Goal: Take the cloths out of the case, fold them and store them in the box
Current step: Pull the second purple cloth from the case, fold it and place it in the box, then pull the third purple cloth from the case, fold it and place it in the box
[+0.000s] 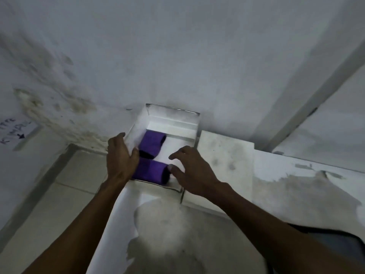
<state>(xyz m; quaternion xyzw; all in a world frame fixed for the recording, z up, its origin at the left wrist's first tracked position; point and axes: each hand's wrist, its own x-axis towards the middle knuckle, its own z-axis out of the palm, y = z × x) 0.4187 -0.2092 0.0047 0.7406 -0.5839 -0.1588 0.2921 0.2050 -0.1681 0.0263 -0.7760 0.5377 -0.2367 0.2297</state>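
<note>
Fingers (175, 155) of both hands spread, touching near purple cloth (151, 172) | clear box (173, 123)

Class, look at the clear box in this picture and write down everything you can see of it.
The box is clear, looks like plastic, rectangular and open-topped, with a white floor. It stands on a white ledge against the wall. Two rolled purple cloths lie inside, the far cloth and the near cloth. The left hand lies along its left wall; the right hand reaches over its right side.
</note>
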